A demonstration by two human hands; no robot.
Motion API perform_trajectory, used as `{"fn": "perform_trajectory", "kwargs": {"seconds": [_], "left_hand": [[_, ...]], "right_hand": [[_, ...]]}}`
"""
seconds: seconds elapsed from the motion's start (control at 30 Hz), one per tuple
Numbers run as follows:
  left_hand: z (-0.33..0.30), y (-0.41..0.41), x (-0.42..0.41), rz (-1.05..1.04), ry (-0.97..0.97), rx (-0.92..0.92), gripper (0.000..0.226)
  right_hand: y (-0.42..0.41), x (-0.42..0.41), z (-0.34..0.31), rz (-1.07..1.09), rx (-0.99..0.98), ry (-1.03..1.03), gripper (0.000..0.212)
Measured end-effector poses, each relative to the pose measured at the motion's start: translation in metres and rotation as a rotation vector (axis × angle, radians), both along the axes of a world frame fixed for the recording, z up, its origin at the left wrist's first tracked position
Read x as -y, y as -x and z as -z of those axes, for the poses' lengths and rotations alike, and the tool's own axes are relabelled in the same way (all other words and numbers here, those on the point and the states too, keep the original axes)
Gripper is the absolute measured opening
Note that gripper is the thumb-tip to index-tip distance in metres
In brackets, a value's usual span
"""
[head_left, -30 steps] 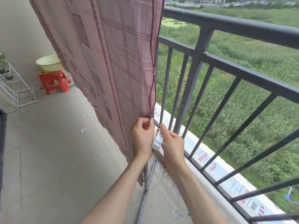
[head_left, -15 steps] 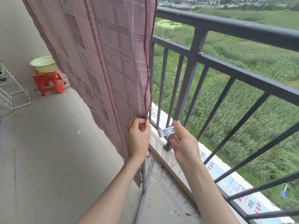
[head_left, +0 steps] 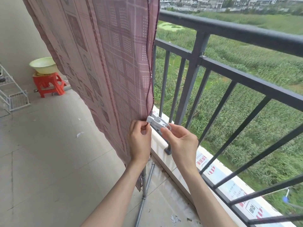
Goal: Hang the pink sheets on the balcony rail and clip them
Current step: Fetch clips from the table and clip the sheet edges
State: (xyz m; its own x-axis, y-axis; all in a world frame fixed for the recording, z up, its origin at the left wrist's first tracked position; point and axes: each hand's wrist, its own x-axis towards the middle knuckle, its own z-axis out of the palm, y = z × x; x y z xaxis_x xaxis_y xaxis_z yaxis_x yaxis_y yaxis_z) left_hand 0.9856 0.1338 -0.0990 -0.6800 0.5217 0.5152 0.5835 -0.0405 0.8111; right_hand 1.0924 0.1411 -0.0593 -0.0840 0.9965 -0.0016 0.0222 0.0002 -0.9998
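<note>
The pink sheet (head_left: 106, 63) hangs down in front of the dark metal balcony railing (head_left: 229, 31), its patterned cloth of checks and squares filling the upper middle of the view, with its dark-stitched right edge running just beside the rail's upright bars. The lower corner of that edge is pinched between the curled thumb and fingers of the left hand (head_left: 140, 140). Just to the right, the right hand (head_left: 182, 141) holds a white plastic clothes peg (head_left: 158, 123) by its tail end, thumb and forefinger closed on it. The peg's nose touches the sheet's edge right above the left fingertips; whether its jaws already bite the cloth cannot be told. Both forearms reach in from the bottom of the view.

Below the hands, the sheet's hem hangs against a grey metal pole (head_left: 144, 182) that stands on the tiled balcony floor (head_left: 49, 153). A white ledge (head_left: 165, 163) carries the railing's foot.

At the far left, against the wall, a pale green basin (head_left: 43, 65) sits on a red plastic stool (head_left: 49, 84); nothing of its inside shows from this angle. Near it stands a white wire rack (head_left: 11, 95). Beyond the railing lies a green field (head_left: 246, 95), with buildings (head_left: 213, 3) at the top.
</note>
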Motion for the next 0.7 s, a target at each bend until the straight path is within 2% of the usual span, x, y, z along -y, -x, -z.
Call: {"fn": "perform_trajectory", "kwargs": {"seconds": [0.13, 0.23, 0.33, 0.47, 0.57, 0.7], "left_hand": [[-0.002, -0.002, 0.001, 0.020, 0.007, 0.067, 0.008], [-0.003, -0.001, 0.003, 0.033, 0.016, 0.062, 0.009], [-0.002, 0.000, 0.006, 0.046, 0.004, 0.056, 0.008], [-0.001, 0.002, 0.006, 0.075, -0.001, 0.085, 0.009], [0.001, 0.003, 0.008, 0.139, 0.035, 0.094, 0.013], [0.017, 0.005, 0.022, 0.268, 0.237, 0.014, 0.014]], "right_hand": [[0.011, 0.000, 0.001, 0.048, 0.079, -0.102, 0.023], [0.019, -0.001, 0.003, 0.078, 0.153, -0.208, 0.014], [0.021, -0.001, 0.006, 0.077, 0.181, -0.253, 0.012], [0.019, 0.000, 0.009, 0.019, 0.350, -0.355, 0.031], [0.018, 0.000, 0.008, -0.070, 0.391, -0.334, 0.042], [0.010, 0.005, 0.011, -0.109, 0.374, -0.283, 0.055]]}}
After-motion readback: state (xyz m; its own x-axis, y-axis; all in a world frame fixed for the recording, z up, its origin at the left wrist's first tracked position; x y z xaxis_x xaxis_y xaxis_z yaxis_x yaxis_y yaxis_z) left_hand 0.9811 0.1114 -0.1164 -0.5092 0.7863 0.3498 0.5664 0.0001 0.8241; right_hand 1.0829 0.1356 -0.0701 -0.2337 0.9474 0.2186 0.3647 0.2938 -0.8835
